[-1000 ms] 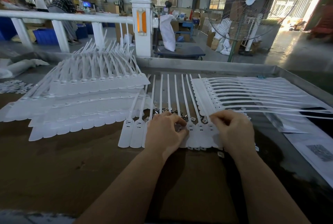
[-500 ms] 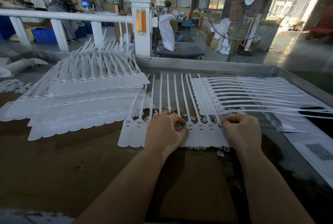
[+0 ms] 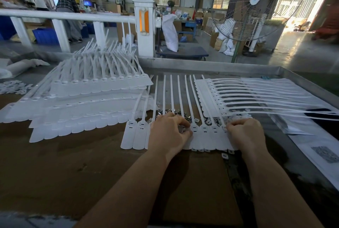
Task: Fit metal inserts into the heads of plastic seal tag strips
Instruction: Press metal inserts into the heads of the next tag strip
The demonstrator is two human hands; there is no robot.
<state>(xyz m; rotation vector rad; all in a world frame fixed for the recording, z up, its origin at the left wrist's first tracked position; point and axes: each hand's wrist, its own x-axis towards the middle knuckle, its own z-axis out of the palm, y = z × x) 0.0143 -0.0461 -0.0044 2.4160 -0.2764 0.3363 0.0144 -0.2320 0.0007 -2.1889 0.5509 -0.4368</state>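
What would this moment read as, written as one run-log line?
left hand: fingers curled on strip heads | right hand: curled at row's right end | strips: flat on table

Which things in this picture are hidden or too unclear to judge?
Head view only:
- Strip heads under the left hand: hidden by it.
- What the right hand pinches: hidden by its curled fingers.
- Metal inserts behind the hands: too small to count.
- Right strip sheet: tails cut off by the edge.
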